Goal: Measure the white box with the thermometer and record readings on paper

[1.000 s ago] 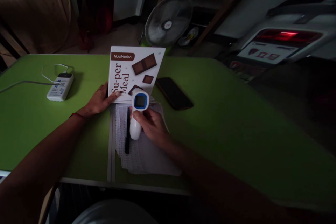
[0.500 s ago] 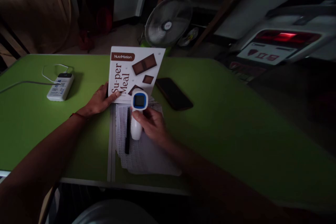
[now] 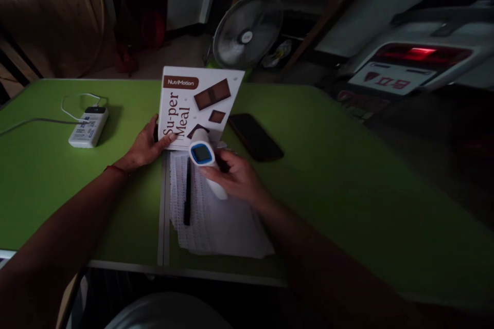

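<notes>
My left hand [image 3: 148, 145] grips the lower left edge of a white box [image 3: 181, 105] printed "NutriMotion Su-per Meal" with chocolate pieces, its thumb on the front face. The box stands upright, facing me. In my right hand [image 3: 235, 174] is a white infrared thermometer [image 3: 204, 154] with a blue-rimmed screen, its handle slanting down to the right. The thermometer's front end points at the box's lower part; whether they touch I cannot tell. Beneath lie fanned printed papers [image 3: 231, 231] with a black pen [image 3: 187, 193] on them.
A dark phone [image 3: 255, 136] lies right of the box on the green table [image 3: 328, 190]. Toward the left, a white power bank [image 3: 89, 127] has cables attached. Beyond the far edge stand a fan [image 3: 247, 31] and a vehicle's rear with a lit red lamp [image 3: 422, 53].
The thermometer has tilted: its handle swung to the right and its screen dipped slightly. My right hand shifted a little right with it. The box and left hand barely moved.
</notes>
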A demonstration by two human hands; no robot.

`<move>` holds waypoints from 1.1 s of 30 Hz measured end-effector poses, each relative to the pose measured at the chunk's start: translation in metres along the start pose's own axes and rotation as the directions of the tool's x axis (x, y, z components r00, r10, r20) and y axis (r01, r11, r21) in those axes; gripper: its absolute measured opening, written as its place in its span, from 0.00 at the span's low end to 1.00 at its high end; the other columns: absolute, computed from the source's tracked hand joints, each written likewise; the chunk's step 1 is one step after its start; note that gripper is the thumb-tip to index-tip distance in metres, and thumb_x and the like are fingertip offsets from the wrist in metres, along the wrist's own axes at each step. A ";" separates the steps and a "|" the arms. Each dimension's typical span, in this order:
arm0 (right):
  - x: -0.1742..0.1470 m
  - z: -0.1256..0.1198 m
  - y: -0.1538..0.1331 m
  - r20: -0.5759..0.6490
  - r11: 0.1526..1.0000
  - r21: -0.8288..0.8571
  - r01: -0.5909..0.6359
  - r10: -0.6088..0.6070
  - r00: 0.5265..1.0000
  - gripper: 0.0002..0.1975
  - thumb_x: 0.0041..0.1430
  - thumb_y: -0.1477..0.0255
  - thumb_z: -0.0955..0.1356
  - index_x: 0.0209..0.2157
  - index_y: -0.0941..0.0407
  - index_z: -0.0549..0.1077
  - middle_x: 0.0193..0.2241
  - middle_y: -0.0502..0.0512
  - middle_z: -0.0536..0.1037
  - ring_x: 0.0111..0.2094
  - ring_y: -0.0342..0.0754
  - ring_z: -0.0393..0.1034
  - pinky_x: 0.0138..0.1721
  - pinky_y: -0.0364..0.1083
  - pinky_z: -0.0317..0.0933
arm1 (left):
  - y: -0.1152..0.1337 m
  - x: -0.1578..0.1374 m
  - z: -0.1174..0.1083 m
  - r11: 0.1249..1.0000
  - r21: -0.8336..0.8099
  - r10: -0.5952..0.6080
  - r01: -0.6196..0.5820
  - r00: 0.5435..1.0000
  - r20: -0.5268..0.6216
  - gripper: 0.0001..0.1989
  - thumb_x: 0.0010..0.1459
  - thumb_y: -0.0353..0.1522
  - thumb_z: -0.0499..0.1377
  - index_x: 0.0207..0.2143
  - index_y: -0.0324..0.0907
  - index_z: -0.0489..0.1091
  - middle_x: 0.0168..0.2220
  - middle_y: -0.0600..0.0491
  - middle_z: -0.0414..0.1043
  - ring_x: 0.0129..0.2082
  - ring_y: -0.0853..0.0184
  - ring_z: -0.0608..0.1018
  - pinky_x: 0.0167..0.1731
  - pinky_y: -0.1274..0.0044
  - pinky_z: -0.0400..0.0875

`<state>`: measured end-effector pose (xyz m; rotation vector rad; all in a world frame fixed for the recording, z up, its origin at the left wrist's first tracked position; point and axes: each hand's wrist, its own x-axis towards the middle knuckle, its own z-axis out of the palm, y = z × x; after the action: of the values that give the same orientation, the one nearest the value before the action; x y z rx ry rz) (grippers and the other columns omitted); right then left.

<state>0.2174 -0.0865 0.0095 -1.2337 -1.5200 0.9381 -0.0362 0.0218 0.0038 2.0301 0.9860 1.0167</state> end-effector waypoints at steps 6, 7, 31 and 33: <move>0.013 -0.055 0.006 0.053 0.820 -0.547 -0.167 0.233 0.971 0.15 0.44 0.62 0.83 0.35 0.51 0.86 0.23 0.51 0.80 0.23 0.50 0.69 0.25 0.48 0.56 | -0.012 0.003 -0.008 0.999 0.007 0.040 -0.040 0.998 -0.042 0.40 0.62 0.58 0.67 0.64 0.41 0.66 0.68 0.33 0.74 0.67 0.39 0.77 0.69 0.46 0.73; 0.014 -0.061 0.009 0.023 0.781 -0.600 -0.175 0.235 0.972 0.15 0.44 0.61 0.83 0.33 0.51 0.86 0.22 0.51 0.79 0.23 0.50 0.68 0.26 0.48 0.55 | -0.013 0.003 -0.009 0.999 0.006 0.040 -0.040 0.999 -0.032 0.39 0.61 0.58 0.67 0.62 0.41 0.67 0.68 0.33 0.73 0.68 0.39 0.77 0.69 0.47 0.73; -0.012 0.000 0.006 0.395 0.700 -0.527 0.483 -0.302 0.868 0.16 0.73 0.79 0.64 0.43 0.50 0.84 0.41 0.60 0.81 0.43 0.56 0.76 0.48 0.56 0.72 | -0.029 0.001 -0.002 0.910 0.394 -0.124 0.130 0.991 -0.042 0.36 0.57 0.48 0.71 0.64 0.44 0.70 0.64 0.37 0.76 0.70 0.32 0.72 0.73 0.38 0.53; -0.010 0.000 0.008 0.223 0.815 -0.433 0.384 -0.316 0.922 0.08 0.71 0.72 0.67 0.40 0.50 0.80 0.38 0.58 0.81 0.40 0.54 0.76 0.45 0.55 0.72 | -0.029 0.001 -0.001 0.914 0.381 -0.136 0.142 0.990 -0.043 0.37 0.57 0.50 0.71 0.63 0.44 0.70 0.63 0.36 0.77 0.69 0.30 0.72 0.72 0.36 0.52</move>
<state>0.2206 -0.0945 0.0000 -1.1653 -2.0897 0.4227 -0.0468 0.0374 -0.0186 2.2227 1.4073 0.8100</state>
